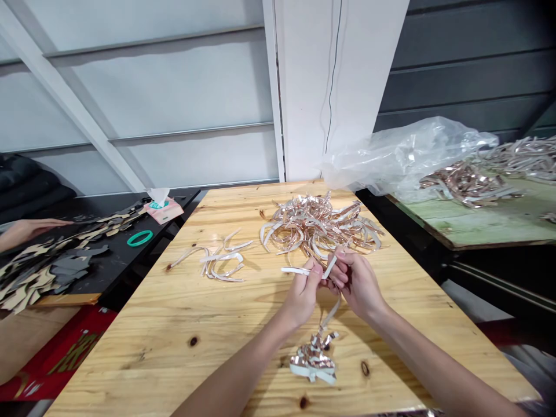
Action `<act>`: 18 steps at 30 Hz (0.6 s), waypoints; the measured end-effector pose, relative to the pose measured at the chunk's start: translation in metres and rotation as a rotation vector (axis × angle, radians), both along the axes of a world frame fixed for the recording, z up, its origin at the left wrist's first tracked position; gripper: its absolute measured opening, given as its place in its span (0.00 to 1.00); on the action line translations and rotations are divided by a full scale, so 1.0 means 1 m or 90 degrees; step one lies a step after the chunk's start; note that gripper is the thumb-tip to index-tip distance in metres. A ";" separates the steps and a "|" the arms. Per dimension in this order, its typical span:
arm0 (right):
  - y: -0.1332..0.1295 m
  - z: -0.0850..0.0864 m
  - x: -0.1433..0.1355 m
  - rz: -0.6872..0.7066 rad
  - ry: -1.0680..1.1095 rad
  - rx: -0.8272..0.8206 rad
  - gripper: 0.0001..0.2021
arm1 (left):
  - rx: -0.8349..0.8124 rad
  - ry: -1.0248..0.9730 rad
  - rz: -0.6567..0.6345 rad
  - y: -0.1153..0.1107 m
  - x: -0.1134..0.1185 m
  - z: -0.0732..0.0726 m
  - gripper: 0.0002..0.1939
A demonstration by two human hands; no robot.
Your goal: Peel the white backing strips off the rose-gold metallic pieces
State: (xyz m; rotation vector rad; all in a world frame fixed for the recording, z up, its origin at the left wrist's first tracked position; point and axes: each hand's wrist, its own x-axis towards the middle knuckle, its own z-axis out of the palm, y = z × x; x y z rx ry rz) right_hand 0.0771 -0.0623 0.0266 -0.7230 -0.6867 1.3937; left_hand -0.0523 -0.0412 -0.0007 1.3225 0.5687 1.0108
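Pinching narrow, flat, pliable-looking white strips (295, 270): left hand (304, 291), right hand (358, 284), both closed on them; light, even grip likely best against creasing.

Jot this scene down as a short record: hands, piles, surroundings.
Left hand: pinching a white strip
Right hand: holding a strip, maybe the same one
Wooden table: beneath both hands
Large pile: copper-coloured and white strips, beyond the hands
Small group: pale strips, left of the large pile
Near cluster: crinkled shiny strips, nearest the wearer
Left side: dark table, tissue pack, green ring, another person's hand
Right side: clear plastic, green tabletop
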 end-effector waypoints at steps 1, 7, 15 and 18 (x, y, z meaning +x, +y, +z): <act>0.000 0.002 0.000 -0.004 0.021 -0.008 0.17 | -0.008 -0.002 0.007 0.001 0.000 -0.001 0.20; 0.003 0.008 0.002 -0.031 0.104 -0.050 0.18 | -0.051 -0.009 -0.030 0.004 0.003 -0.005 0.20; 0.008 0.014 0.018 -0.115 0.207 -0.028 0.20 | -0.169 -0.073 -0.068 0.003 0.008 -0.003 0.20; 0.009 0.019 0.028 -0.173 0.228 0.011 0.19 | -0.200 -0.106 -0.045 0.006 0.008 -0.002 0.21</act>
